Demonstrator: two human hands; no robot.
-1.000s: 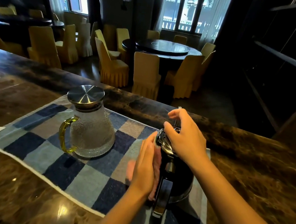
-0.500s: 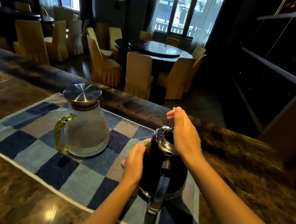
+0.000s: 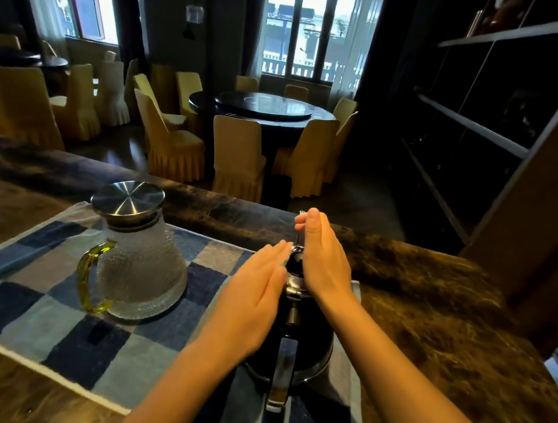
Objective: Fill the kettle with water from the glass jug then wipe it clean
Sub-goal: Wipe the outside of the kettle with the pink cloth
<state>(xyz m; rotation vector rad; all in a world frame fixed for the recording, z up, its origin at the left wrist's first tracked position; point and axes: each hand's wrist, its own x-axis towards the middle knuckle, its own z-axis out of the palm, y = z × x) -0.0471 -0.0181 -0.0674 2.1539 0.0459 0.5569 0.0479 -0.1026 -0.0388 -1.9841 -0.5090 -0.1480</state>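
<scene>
The left hand (image 3: pixel 254 298) lies flat, fingers straight, pressed on the left side of the dark kettle (image 3: pixel 295 337); whether a cloth is under the palm cannot be told. The right hand (image 3: pixel 322 260) cups the kettle's top from the right, fingers loosely curved, grasping nothing firmly. The kettle stands at the right end of the checked mat (image 3: pixel 37 306), its handle toward the near edge. The glass jug (image 3: pixel 141 265), lidded, stands well left. Bare counter (image 3: pixel 447 332) lies to the right.

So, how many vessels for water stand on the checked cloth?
2: the glass jug on the cloth's left part, lid on, and the dark kettle to its right, between both hands. None seems hidden.
</scene>
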